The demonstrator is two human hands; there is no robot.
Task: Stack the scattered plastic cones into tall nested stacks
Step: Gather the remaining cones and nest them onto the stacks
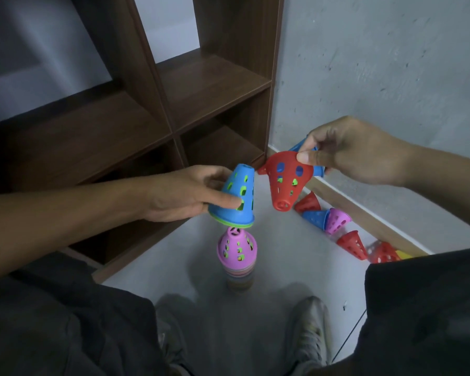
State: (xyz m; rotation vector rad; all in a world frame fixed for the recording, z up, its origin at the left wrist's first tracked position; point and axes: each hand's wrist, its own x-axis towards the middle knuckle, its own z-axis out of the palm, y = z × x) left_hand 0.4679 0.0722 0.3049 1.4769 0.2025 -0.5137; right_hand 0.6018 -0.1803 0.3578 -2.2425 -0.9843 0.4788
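My left hand (190,194) grips a blue cone (235,198) with a green cone nested inside it, held upright just above a tall stack on the floor whose top cone is pink (236,249). My right hand (347,151) pinches the rim of a red cone (284,183), which hangs tip down and tilted, with a blue cone (316,169) partly hidden behind it. The two held cones are close together and do not touch.
Loose cones lie along the wall's skirting at the right: a red one (308,203), blue (316,218), pink (337,221), more red (352,244) and yellow. A dark wooden shelf unit (201,104) stands at the back left. My shoes (307,335) are on the grey floor below the stack.
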